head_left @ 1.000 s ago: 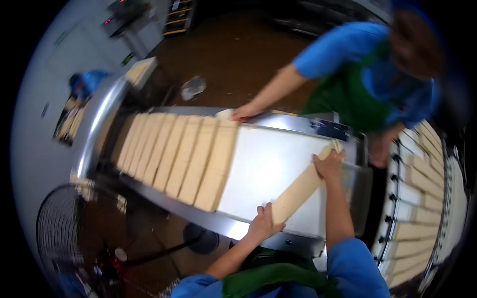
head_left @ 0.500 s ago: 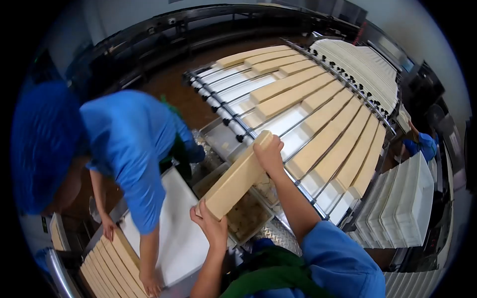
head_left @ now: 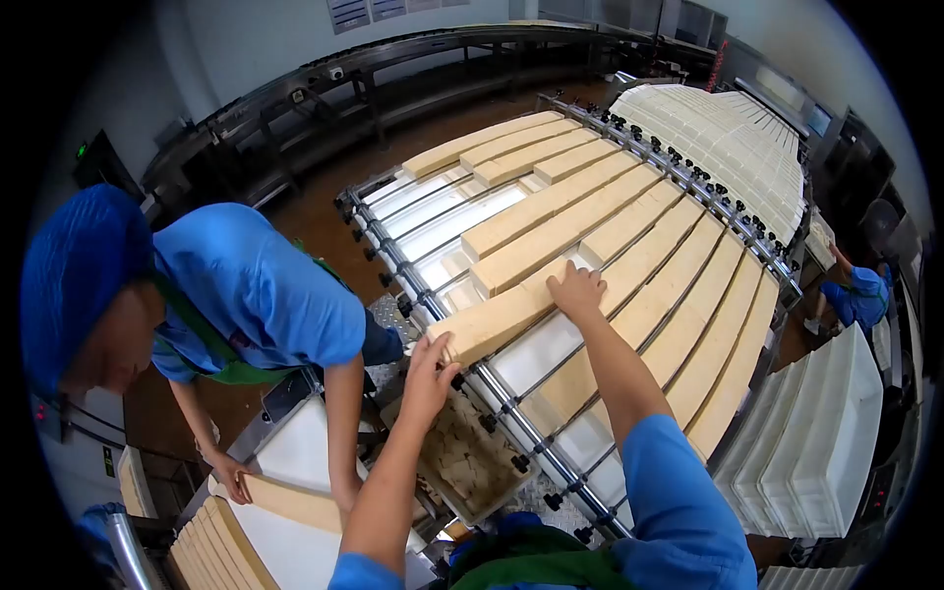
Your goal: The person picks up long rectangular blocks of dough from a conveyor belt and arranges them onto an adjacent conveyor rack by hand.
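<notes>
Both of my hands are on a long cream-coloured slab [head_left: 500,321], which looks like a smooth pale block. Fingers of my left hand [head_left: 423,379] grip its near left end, by the front rail of the conveyor [head_left: 482,378]. Further along, my right hand [head_left: 578,292] clasps the slab's far end from above. The slab lies over the conveyor, beside other pale slabs [head_left: 560,220] in lanes between metal rods. Whether it rests fully on the belt I cannot tell.
At left, a co-worker [head_left: 251,285] holds another slab [head_left: 295,500] over a white surface beside a row of slabs [head_left: 218,546]. A bin of pale scraps [head_left: 472,457] stands below the rail. Stacked white trays [head_left: 801,442] are at right, near another person [head_left: 854,290].
My hands have carried the slab from above the scrap bin up and right onto the conveyor's edge. The co-worker has shifted a slab away from the row. My view has moved too.
</notes>
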A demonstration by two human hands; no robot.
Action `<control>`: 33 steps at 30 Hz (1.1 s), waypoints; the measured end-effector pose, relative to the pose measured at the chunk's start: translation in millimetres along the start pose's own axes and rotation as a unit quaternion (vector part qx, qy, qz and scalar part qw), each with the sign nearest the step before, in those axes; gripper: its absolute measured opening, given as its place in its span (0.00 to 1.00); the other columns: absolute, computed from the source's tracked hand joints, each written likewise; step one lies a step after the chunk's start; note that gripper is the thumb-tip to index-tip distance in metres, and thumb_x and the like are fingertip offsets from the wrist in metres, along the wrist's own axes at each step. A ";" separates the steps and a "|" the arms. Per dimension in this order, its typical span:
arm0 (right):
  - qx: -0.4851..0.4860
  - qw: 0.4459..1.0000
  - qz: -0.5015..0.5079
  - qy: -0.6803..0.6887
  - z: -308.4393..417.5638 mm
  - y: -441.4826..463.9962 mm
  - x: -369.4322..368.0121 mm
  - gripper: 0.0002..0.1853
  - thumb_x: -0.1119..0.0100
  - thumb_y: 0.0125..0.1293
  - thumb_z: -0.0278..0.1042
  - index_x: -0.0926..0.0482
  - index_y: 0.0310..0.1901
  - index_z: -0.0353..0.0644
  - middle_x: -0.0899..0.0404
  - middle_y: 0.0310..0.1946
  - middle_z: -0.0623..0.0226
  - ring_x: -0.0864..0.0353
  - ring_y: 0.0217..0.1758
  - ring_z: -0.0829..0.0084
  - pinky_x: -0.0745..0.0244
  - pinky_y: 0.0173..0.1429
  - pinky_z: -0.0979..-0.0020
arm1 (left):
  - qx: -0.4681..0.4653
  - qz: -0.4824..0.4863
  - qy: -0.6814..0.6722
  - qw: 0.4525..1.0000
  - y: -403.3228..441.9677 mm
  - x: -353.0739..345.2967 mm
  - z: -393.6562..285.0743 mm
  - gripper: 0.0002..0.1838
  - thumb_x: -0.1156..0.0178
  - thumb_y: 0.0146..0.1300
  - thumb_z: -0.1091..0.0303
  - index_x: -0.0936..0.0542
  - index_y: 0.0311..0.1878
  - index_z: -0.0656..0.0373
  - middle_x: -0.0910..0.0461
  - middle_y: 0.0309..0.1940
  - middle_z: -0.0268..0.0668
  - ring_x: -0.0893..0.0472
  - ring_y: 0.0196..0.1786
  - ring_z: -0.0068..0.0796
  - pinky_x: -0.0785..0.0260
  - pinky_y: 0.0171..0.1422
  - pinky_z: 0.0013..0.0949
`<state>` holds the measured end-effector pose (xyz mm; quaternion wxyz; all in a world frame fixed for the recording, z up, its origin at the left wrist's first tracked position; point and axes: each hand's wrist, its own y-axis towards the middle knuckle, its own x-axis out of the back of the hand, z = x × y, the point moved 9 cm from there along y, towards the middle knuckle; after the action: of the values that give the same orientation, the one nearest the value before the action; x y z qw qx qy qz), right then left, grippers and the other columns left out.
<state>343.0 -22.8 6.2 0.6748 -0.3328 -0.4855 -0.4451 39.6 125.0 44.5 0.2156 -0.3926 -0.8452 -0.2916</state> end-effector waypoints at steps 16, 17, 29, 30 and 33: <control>-0.095 0.988 -0.028 -0.121 -114.3 -10.2 32.6 0.48 0.70 0.66 0.70 0.49 0.70 0.28 0.52 0.73 0.47 0.62 0.78 0.52 0.75 0.78 0.53 | 0.167 -0.184 -0.115 0.962 -6.9 -34.8 -11.3 0.20 0.53 0.60 0.77 0.24 0.56 0.63 0.20 0.31 0.42 0.24 0.29 0.29 0.30 0.39 0.31; -0.103 0.987 -0.025 -0.123 -117.1 -12.5 34.2 0.48 0.70 0.66 0.70 0.49 0.70 0.28 0.52 0.73 0.47 0.62 0.78 0.52 0.75 0.78 0.53 | 0.169 -0.194 -0.157 0.954 -18.9 -33.3 -11.4 0.20 0.53 0.60 0.77 0.24 0.56 0.64 0.21 0.31 0.38 0.27 0.29 0.24 0.31 0.38 0.29; -0.107 0.986 -0.125 -0.037 -131.8 -15.2 21.8 0.46 0.57 0.64 0.68 0.46 0.70 0.35 0.51 0.72 0.47 0.57 0.77 0.50 0.62 0.74 0.45 | 0.128 -0.146 -0.052 0.980 -167.9 11.9 38.8 0.24 0.48 0.61 0.77 0.31 0.63 0.60 0.31 0.60 0.55 0.28 0.61 0.46 0.37 0.65 0.38; -0.081 0.989 -0.115 -0.044 -109.8 -30.9 28.5 0.45 0.56 0.64 0.67 0.47 0.71 0.36 0.53 0.73 0.49 0.58 0.77 0.51 0.64 0.74 0.43 | 0.158 -0.111 -0.004 0.981 -184.9 8.2 55.7 0.26 0.45 0.60 0.75 0.32 0.64 0.57 0.36 0.62 0.58 0.34 0.64 0.53 0.41 0.68 0.41; 0.032 0.985 -0.162 -0.041 -65.3 -52.5 1.2 0.40 0.51 0.65 0.60 0.45 0.71 0.40 0.48 0.72 0.52 0.56 0.76 0.49 0.60 0.72 0.41 | 0.259 -0.106 0.066 0.958 -235.1 21.1 77.2 0.29 0.39 0.58 0.70 0.33 0.65 0.53 0.43 0.64 0.62 0.40 0.67 0.62 0.43 0.70 0.46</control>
<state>318.1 -100.7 -11.9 0.5840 -0.2459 -0.5739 -0.5188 -169.1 64.8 -75.9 0.3328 -0.2113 -0.9126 -0.1088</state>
